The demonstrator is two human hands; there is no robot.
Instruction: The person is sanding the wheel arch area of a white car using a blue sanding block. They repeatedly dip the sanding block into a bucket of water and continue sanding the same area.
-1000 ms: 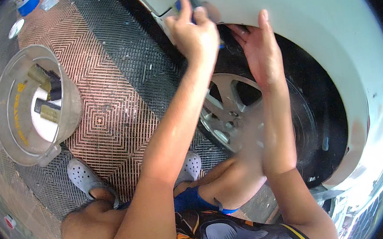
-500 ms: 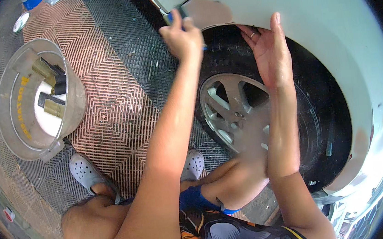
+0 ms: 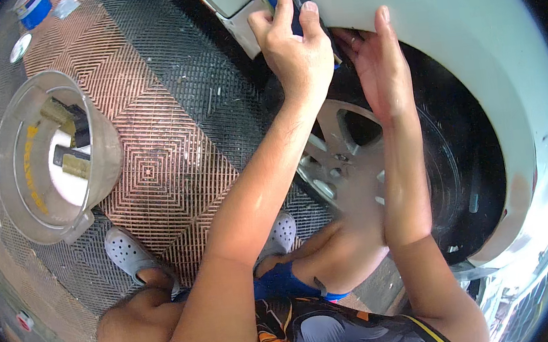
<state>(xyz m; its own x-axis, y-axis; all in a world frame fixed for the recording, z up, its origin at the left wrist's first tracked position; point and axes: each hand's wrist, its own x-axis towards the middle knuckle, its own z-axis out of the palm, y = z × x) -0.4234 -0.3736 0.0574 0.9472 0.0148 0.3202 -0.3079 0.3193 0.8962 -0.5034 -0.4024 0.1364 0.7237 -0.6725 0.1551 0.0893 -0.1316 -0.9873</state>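
My left hand (image 3: 299, 53) grips a black and blue sanding block (image 3: 298, 0), pressing it along the pale car fender (image 3: 429, 4) just above the wheel arch. Its index finger lies stretched along the block. Close by on the right, my right hand (image 3: 383, 75) rests at the arch edge with the palm showing and the thumb pointing up. The other fingers reach in under the lip, their tips hidden. Below both hands is the black tyre with a silver alloy wheel (image 3: 332, 122).
A translucent bucket (image 3: 103, 144) holding whitish liquid and several block-shaped tools stands at the left. Ridged floor tiles (image 3: 154, 163) lie under my clogs. A blue container (image 3: 33, 11), a round lid (image 3: 21, 48) and a clear plastic piece (image 3: 65, 8) sit at the far left.
My left hand has shifted right with the sanding block, from near the panel gap toward the arch and my right hand. The right hand stays at the arch edge.
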